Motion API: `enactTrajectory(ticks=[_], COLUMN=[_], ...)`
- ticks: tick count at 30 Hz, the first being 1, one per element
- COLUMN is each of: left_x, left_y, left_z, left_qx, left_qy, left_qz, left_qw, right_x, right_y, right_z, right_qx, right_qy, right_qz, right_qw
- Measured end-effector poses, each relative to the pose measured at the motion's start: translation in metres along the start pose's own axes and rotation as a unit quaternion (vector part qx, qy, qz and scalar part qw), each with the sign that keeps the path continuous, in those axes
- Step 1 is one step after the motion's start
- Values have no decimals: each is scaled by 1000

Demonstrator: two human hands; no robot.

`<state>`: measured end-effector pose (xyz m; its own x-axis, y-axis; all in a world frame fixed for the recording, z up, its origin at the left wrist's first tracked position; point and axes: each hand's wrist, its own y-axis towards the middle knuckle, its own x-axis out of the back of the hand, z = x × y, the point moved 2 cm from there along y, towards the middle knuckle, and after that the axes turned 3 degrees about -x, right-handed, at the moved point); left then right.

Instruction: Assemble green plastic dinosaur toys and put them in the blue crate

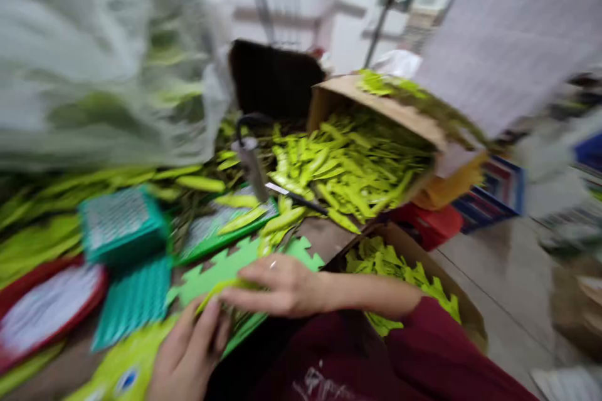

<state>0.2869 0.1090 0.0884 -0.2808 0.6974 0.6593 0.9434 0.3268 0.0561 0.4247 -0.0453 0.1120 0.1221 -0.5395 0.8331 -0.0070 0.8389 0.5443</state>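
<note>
My left hand [185, 348] and my right hand [282, 285] meet low in the head view, fingers closed on a thin yellow-green strip [217, 292]. The fingers hide part of it. Beneath them lies a green foam mat [204, 281] with a jigsaw edge. Just beyond is a green-rimmed tray [226, 241] with similar yellow-green pieces [242, 220] on it. A grey cylinder with a black cord [251, 166] stands over that tray. Near my left hand, a yellow-green item with a blue spot [126, 379] is partly cut off by the frame.
A tipped cardboard box [376, 97] spills many yellow-green pieces [348, 169]. Another box [470, 319] with such pieces stands by my right forearm. At left are a teal block [125, 250], a ribbed teal piece [134, 307], a red-rimmed dish [102, 288] and a translucent bag [103, 62].
</note>
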Motion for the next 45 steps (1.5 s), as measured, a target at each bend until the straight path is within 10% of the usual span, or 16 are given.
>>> enactTrajectory(ticks=[2, 9, 22, 33, 45], left_x=[-6, -1, -4, 15, 50], left_y=[-16, -27, -36, -32, -38], left_z=[5, 37, 23, 8, -8], left_qx=[52, -110, -119, -168, -319], left_qy=[-3, 334, 406, 442, 468], left_qz=[-19, 61, -5, -56, -103], left_qw=[998, 934, 906, 879, 818], right_x=[10, -35, -38, -27, -8], right_y=[-9, -17, 14, 26, 19], right_z=[-4, -42, -37, -26, -25], right_qx=[8, 101, 101, 65, 173], right_qy=[14, 95, 202, 217, -77], right_qz=[-13, 144, 210, 192, 7], right_qw=[1000, 980, 951, 955, 982])
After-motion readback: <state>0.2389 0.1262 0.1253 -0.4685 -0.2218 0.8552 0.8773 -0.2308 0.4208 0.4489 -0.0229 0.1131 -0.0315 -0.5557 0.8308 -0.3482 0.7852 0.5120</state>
